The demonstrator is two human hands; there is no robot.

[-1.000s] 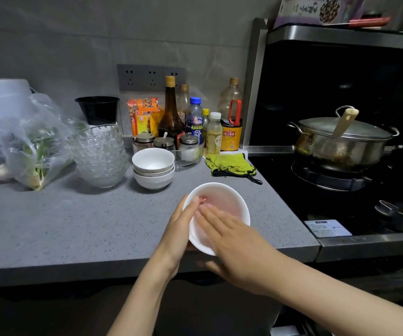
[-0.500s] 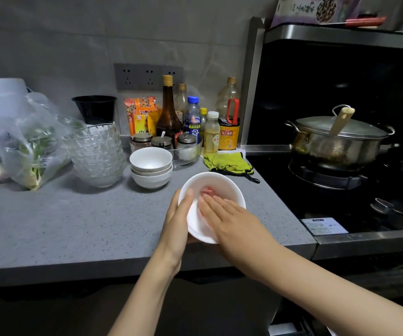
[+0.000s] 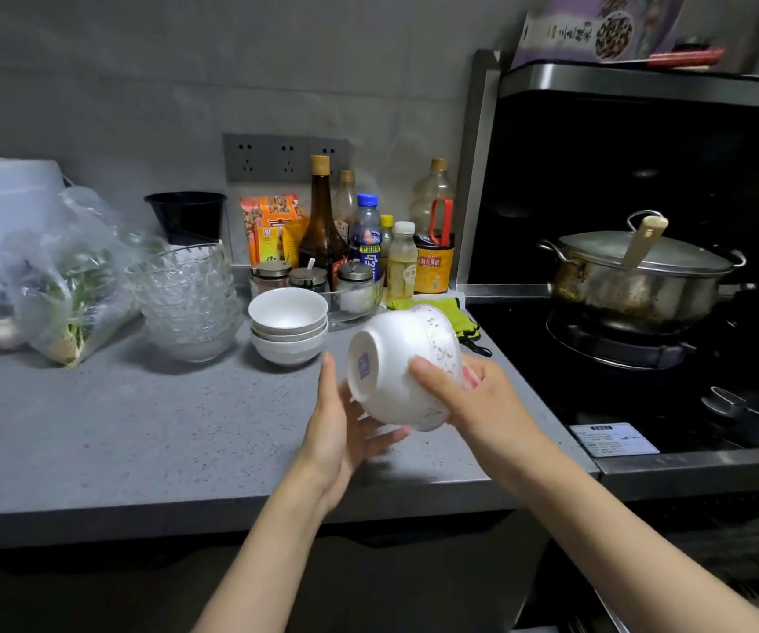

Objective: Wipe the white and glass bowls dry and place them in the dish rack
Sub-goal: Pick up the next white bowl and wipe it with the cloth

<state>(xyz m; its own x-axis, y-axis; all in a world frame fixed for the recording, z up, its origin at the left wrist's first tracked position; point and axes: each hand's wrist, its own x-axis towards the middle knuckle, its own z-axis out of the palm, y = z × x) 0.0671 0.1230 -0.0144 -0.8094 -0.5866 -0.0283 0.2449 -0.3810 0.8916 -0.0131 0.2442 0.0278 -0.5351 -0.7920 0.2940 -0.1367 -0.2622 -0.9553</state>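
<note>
Two hands hold one white bowl [image 3: 407, 372] up off the grey surface [image 3: 94, 427], just to the right of the stack of white bowls [image 3: 288, 324] and nearer the person. The bowl is tipped on its side. Its foot ring, with a small bluish mark, faces left toward that stack, and its rim faces right. A faint flowered pattern runs along the outer wall near the rim.

The left hand [image 3: 345, 431] cups the bowl from below, thumb standing up beside the foot and fingers curved under the wall, so its grip is holding the bowl. The right hand [image 3: 473, 399] has a narrow grip on the rim, with the thumb pressed on the outer wall and the fingers reaching over the rim to the inside. Something pink shows there, but too little of it to tell what it is.

The stack of white bowls stands upright and nested, and neither hand touches it. Just left of it, almost touching, stands a stack of glass bowls [image 3: 186, 303]. Farther left of the stack lies a clear plastic bag of greens [image 3: 62, 290]. Behind the stack sit small lidded jars [image 3: 308, 277] in a glass dish, and behind those a row of bottles [image 3: 321, 221]. A green cloth [image 3: 460, 317] lies right of the stack, beyond the held bowl. Well to the right of the stack a lidded steel pot [image 3: 633, 276] sits on a black stove [image 3: 528, 358].
</note>
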